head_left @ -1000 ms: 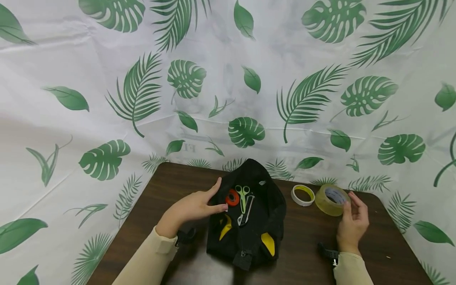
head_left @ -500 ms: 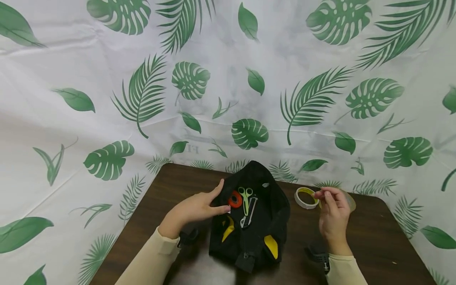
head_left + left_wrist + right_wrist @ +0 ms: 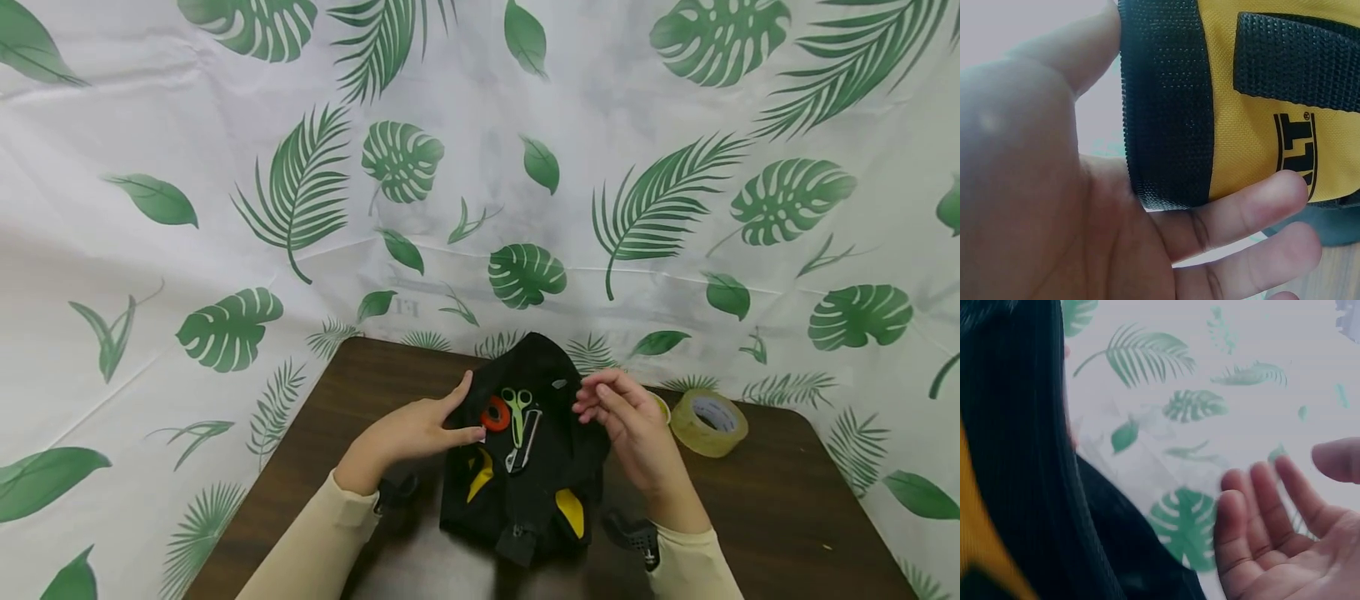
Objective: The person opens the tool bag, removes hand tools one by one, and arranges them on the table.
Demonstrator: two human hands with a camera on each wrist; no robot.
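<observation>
A black and yellow tool bag (image 3: 463, 521) stands gaping on the table. My left hand (image 3: 408, 437) holds its left rim, thumb inside and fingers along the outer wall. In the left wrist view those fingers lie on the yellow side with black lettering (image 3: 1297, 147). Inside the bag are green-handled scissors (image 3: 515, 412), a box cutter (image 3: 528, 437) and a red-orange tape roll (image 3: 493, 414). My right hand (image 3: 633, 429) hovers at the bag's right rim, fingers loosely bent and nothing in them; the right wrist view shows its bare palm (image 3: 1297, 575).
A clear packing tape roll (image 3: 708, 423) lies right of the bag. Beside it, a white and yellow tape roll (image 3: 663, 408) is mostly hidden behind my right hand. The brown table (image 3: 780, 517) ends at a leaf-print sheet (image 3: 450, 167) hanging behind it.
My right hand has moved left from the packing tape, past the white tape roll, to the bag's right rim. The left hand has stayed on the bag.
</observation>
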